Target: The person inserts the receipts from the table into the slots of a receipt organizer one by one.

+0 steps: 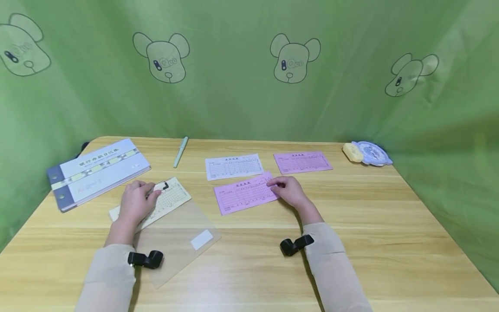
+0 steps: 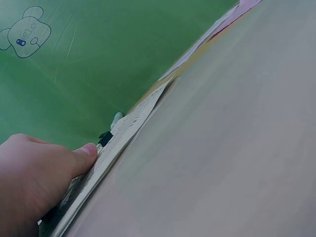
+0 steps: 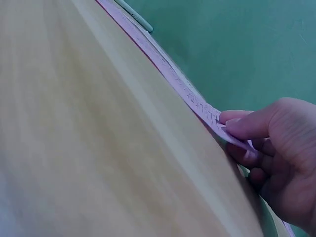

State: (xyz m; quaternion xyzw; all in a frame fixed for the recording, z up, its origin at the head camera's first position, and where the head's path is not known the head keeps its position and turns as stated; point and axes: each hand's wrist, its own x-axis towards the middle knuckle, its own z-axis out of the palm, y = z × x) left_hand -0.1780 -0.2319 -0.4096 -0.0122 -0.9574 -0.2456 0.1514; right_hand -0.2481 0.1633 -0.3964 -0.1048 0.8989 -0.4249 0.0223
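The person's left hand [image 1: 134, 203] is bent over a cream printed form [image 1: 171, 200], with thumb and forefinger pinching the silver part of a small black-and-silver clip [image 1: 165, 186] at the form's far edge. Whether the clip bites the paper cannot be told. The cream form lies at a slant and overlaps the far end of a translucent plastic folder [image 1: 171, 249], which bears a white label [image 1: 201, 239] near its right corner.

The right hand [image 1: 287, 190] pinches the right end of a purple printed form [image 1: 241, 195] between thumb and fingers; in the right wrist view, that gripped edge is lifted off the wooden table [image 1: 249, 273]. Just behind this form lies a white printed form [image 1: 234, 167], and a second purple form [image 1: 303, 162] lies to its right, farther back.

At the table's left side a strapped ledger book [image 1: 105, 173] lies angled, with a pale green pen [image 1: 180, 152] to its right near the back edge. At the far right corner, a yellow block [image 1: 352, 152] touches a blue-and-white decorated object [image 1: 375, 154].
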